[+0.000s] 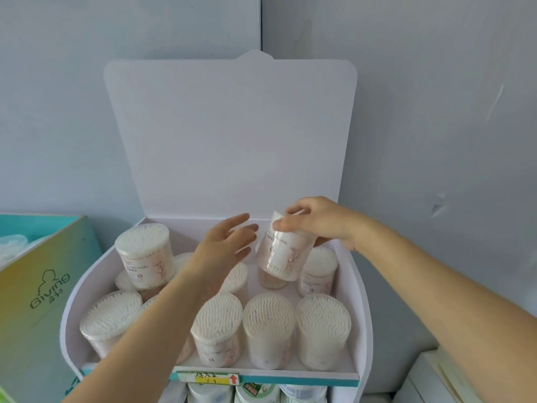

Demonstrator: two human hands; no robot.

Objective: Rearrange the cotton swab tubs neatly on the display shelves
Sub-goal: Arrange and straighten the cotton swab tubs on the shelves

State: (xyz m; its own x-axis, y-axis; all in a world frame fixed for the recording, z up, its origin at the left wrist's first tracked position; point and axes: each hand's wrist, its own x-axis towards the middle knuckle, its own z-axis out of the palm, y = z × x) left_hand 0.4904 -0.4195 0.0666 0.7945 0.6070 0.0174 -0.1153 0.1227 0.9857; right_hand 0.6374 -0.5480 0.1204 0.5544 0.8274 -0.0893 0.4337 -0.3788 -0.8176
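My right hand [313, 221] grips a clear cotton swab tub [280, 254] by its top end and holds it tilted above the back right of the white display shelf [359, 309]. Just left of that tub, my left hand [225, 248] hovers with straight fingers and holds nothing. Several more tubs stand on the shelf. One tub [144, 255] sits raised at the back left, on top of others. Three upright tubs [268, 327] line the front right. A tub [109, 321] at the front left leans.
The shelf's white lid [229, 135] stands open against the grey wall. A teal and yellow carton marked Giving [37, 292] sits to the left. Below the shelf's front lip with its price tag [207, 379], a lower tier holds other tubs [255, 392].
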